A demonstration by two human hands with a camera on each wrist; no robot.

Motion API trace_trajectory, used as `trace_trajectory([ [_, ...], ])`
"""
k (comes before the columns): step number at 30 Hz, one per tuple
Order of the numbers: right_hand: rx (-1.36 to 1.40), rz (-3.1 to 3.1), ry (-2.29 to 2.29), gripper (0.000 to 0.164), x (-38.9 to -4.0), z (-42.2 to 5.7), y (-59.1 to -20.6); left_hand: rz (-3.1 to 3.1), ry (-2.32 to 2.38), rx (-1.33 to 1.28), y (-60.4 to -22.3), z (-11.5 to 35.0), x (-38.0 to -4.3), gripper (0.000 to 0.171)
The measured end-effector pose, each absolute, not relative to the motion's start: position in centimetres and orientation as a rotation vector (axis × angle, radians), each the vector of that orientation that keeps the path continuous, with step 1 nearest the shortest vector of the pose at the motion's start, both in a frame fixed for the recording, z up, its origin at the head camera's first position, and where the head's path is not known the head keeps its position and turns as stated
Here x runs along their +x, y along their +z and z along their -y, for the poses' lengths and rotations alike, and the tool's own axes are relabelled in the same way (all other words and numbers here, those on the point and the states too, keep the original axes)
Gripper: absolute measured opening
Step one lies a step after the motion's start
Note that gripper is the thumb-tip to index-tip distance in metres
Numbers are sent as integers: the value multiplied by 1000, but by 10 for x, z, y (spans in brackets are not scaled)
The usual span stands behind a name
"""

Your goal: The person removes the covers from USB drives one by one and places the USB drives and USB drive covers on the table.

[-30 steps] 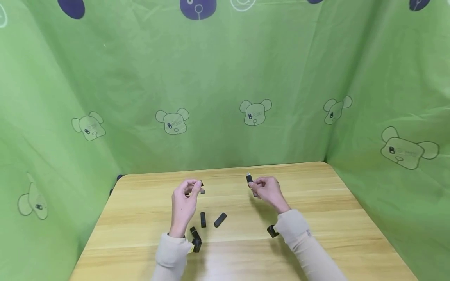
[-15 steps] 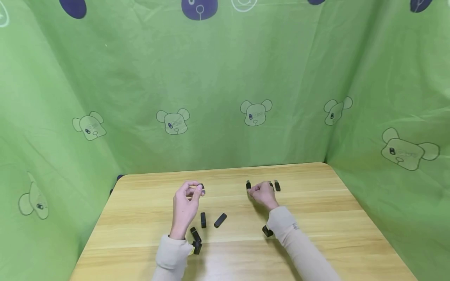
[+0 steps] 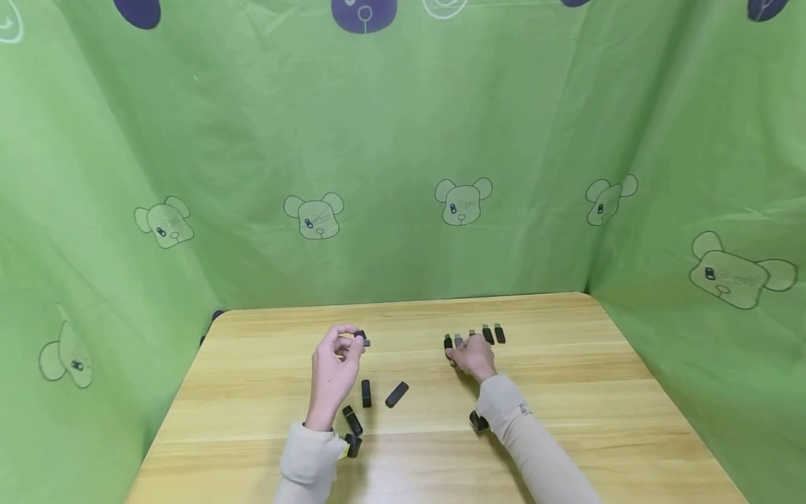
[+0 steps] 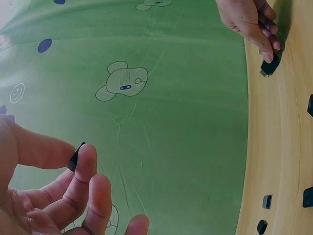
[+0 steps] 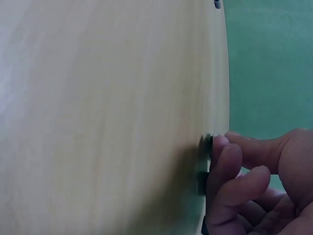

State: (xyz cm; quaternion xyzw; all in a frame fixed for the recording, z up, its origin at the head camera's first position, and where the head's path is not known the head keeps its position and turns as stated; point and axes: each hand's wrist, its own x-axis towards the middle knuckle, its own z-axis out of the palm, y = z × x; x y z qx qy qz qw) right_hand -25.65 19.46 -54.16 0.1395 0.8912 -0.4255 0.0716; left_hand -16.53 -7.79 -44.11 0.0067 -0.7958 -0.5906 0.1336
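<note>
My left hand [image 3: 334, 374] is raised over the table's left half, pinching a small black cap [image 4: 77, 157] between thumb and index finger. Down at the table, my right hand [image 3: 474, 358] holds a black USB stick [image 3: 448, 342] by its near end, metal plug facing away from me. That stick is at the left end of a row; beside it are a grey USB stick [image 3: 458, 340], another partly hidden by the hand, and two black USB sticks [image 3: 488, 334] at the right. Past the left hand, a grey cap [image 4: 267, 201] and a black cap [image 4: 262, 226] lie on the wood.
Capped black USB sticks lie nearer me: one upright in line [image 3: 366, 393], one slanted stick [image 3: 397, 394], and another stick [image 3: 352, 420] by the left wrist. Dark wrist cameras [image 3: 478, 421] sit at the cuffs. A green curtain [image 3: 390, 266] rises behind the table's far edge.
The right hand has lowered the USB stick to the table at the row's left end, shifting it slightly toward me. The left hand stays nearly still with the cap.
</note>
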Motion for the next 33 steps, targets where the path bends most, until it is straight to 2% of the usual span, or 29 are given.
trace_trajectory([
  [16, 455, -2708, -1222, 35, -257, -197, -543, 2351, -1652, 20, -446, 78, -171, 17],
  [21, 263, -2909, -1064, 17, -255, -193, -541, 2354, -1643, 26, -448, 78, -171, 19],
  [25, 125, -2992, -851, 31, -254, -189, -539, 2351, -1627, 17, -448, 77, -171, 21],
  [33, 112, -2976, -741, 31, -251, -186, -540, 2364, -1559, -46, -451, 77, -173, 20],
])
